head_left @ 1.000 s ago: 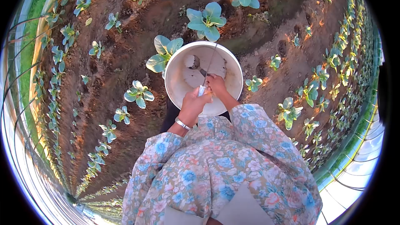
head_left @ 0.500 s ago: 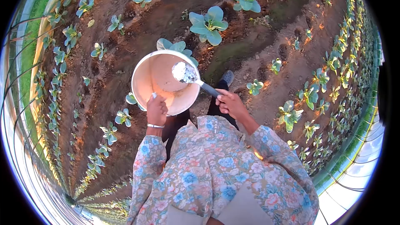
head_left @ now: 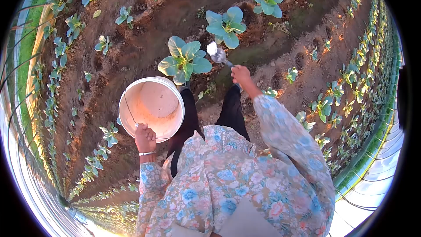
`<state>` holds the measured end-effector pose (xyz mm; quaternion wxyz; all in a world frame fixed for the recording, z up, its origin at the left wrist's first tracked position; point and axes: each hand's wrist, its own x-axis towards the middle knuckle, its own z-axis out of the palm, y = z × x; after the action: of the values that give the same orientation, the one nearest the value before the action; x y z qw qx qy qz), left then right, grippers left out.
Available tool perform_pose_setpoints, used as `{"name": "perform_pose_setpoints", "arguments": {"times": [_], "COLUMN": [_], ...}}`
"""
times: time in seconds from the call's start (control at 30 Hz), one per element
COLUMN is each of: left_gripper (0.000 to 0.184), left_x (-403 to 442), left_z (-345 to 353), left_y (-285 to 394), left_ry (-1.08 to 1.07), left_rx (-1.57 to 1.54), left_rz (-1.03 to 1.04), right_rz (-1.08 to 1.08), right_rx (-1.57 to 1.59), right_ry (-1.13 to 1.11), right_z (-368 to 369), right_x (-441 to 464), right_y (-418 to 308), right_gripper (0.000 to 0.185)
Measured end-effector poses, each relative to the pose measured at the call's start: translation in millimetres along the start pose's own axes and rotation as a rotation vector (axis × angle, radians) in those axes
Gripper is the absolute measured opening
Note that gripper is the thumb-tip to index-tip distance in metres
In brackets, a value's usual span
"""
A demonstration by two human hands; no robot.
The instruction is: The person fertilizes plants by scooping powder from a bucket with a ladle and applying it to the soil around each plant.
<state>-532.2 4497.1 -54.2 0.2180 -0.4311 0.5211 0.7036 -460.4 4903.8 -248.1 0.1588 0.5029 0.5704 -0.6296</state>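
My left hand (head_left: 145, 139), with a silver bangle at the wrist, is closed on the wire handle of a white bucket (head_left: 151, 108). The bucket hangs tilted at the left, and a pale layer coats its inside. My right hand (head_left: 240, 75) grips the handle of a metal scoop (head_left: 218, 55), held out ahead over the soil. White material (head_left: 212, 48) lies at the scoop's tip. Just left of the scoop is a large leafy plant (head_left: 186, 60); another leafy plant (head_left: 227, 26) stands right beyond it.
Brown soil (head_left: 175, 22) spreads all around, with rows of leafy plants on the left and right. My legs in dark trousers (head_left: 233, 114) stand below the scoop. Curved hoops and pale sheeting (head_left: 372, 193) line the outer edges.
The scoop came out of the bucket and swung forward to the right in my right hand. The bucket moved down and left with my left hand, uncovering the large plant.
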Motion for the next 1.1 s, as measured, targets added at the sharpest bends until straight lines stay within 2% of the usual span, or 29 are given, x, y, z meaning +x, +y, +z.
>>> {"name": "perform_pose_setpoints", "arguments": {"times": [0.07,0.13,0.23,0.33,0.4,0.47,0.57,0.6,0.73,0.83,0.97,1.1], "left_gripper": [0.028,0.029,0.033,0.034,0.033,0.033,0.033,0.032,0.033,0.033,0.032,0.032], "left_x": [-6,-8,-11,-20,-30,-49,-78,-86,-104,-102,-109,-107], "left_z": [-5,-11,-7,13,25,50,88,101,135,155,201,229], "left_y": [1,7,-2,-13,-27,-44,-64,-69,-77,-85,-101,-90], "left_ry": [0.082,0.059,0.074,0.074,0.049,0.058,0.059,0.057,-0.014,-0.095,-0.24,-0.25], "left_rx": [-0.007,-0.042,-0.073,-0.089,-0.108,-0.109,-0.173,-0.16,-0.209,-0.201,-0.031,0.072], "left_rz": [-0.02,-0.055,-0.054,-0.043,0.013,0.071,0.088,0.124,0.051,-0.011,0.001,0.048], "right_rz": [-0.236,0.045,-0.03,-0.015,0.1,0.167,0.072,0.01,-0.08,-0.047,-0.092,-0.037], "right_rx": [-0.264,-0.048,0.129,0.446,0.556,0.605,0.647,0.538,0.664,0.652,0.749,0.786], "right_ry": [0.107,0.209,0.16,0.097,0.201,0.265,0.275,0.271,0.247,0.299,0.213,0.205], "right_z": [-15,-15,-56,-105,-137,-171,-225,-241,-285,-298,-302,-299], "right_x": [61,-7,-34,-47,-56,-70,-80,-84,-87,-89,-71,-63], "right_y": [79,11,58,109,126,124,132,130,123,102,113,104], "right_gripper": [0.023,0.02,0.017,0.013,0.011,0.009,0.011,0.014,0.015,0.014,0.012,0.011]}}
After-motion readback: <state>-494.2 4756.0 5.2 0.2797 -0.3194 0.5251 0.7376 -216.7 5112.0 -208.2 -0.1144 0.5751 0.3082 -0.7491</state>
